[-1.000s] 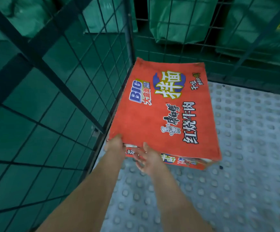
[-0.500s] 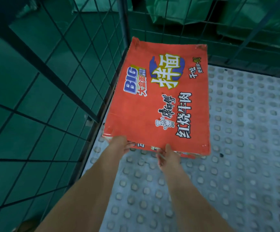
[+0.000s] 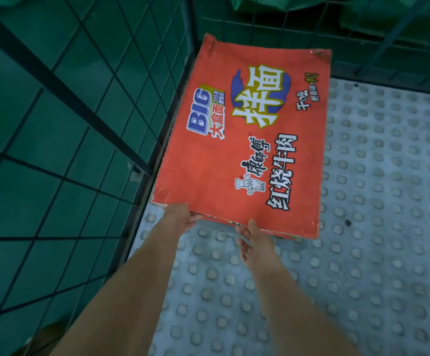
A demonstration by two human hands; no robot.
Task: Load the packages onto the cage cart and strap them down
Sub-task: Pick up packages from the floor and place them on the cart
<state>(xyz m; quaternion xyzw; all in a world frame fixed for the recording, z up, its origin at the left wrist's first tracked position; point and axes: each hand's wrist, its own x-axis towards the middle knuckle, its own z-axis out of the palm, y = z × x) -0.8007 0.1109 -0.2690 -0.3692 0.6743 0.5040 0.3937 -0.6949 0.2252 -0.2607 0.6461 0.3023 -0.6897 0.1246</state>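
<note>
A flat red carton (image 3: 247, 140) printed with white and yellow characters lies on the cage cart's studded grey floor (image 3: 363, 227). Its left side runs along the left mesh wall (image 3: 85, 129) and its far end is close to the back mesh (image 3: 273, 29). My left hand (image 3: 180, 214) presses against the carton's near face by the left corner, its fingertips hidden under the top edge. My right hand (image 3: 252, 237) touches the near edge further right, thumb at the rim and fingers loosely spread.
Green sacks (image 3: 273, 3) sit behind the back mesh. The studded floor stretches to the right of the carton and toward me. A dark diagonal brace (image 3: 62, 80) crosses the left mesh wall.
The carton has slid away from me toward the cart's far left corner and straightened along the left mesh. Both hands followed its near edge.
</note>
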